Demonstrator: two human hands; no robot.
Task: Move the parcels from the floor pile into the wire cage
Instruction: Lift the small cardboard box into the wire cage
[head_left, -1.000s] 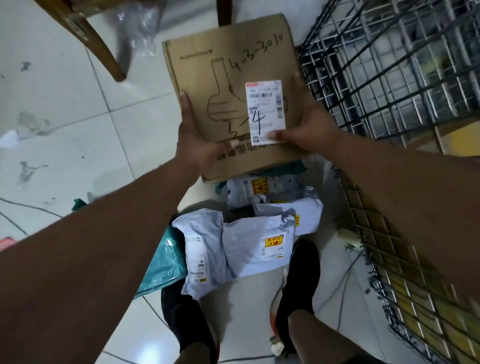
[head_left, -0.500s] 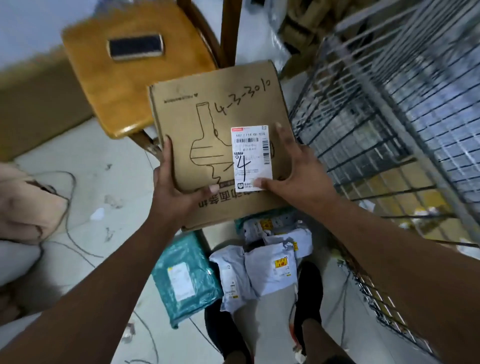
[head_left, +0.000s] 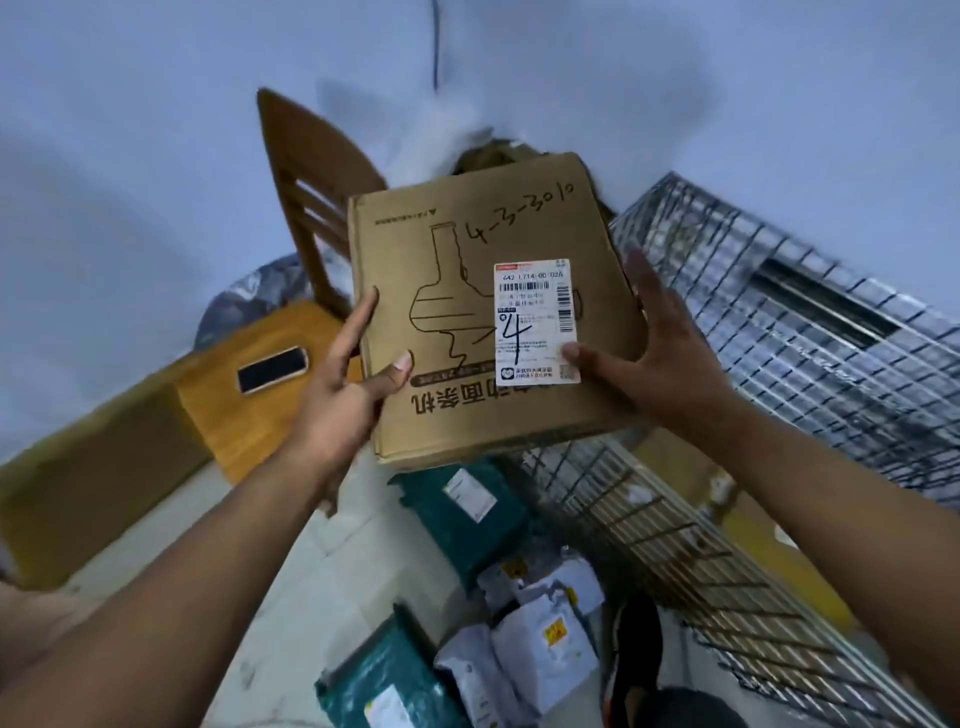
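Note:
I hold a flat brown cardboard box (head_left: 467, 249) with a white shipping label and handwritten numbers at chest height. My left hand (head_left: 345, 395) grips its left edge, thumb on the top face. My right hand (head_left: 657, 358) grips the right edge, thumb on the label. The wire cage (head_left: 789, 332) stands to the right, its top rim just beyond the box. On the floor below lie the remaining parcels: teal mailer bags (head_left: 467, 519) and grey poly bags (head_left: 545, 654).
A wooden chair (head_left: 306, 208) stands left of the box with a phone (head_left: 271, 369) on its seat. My black shoes (head_left: 636, 644) are beside the floor pile. The cage's lower wire wall (head_left: 649, 530) runs along the right.
I have lifted the box higher, from just above the floor pile up to the level of the cage's rim. My view has tilted upward; both hands keep their grip.

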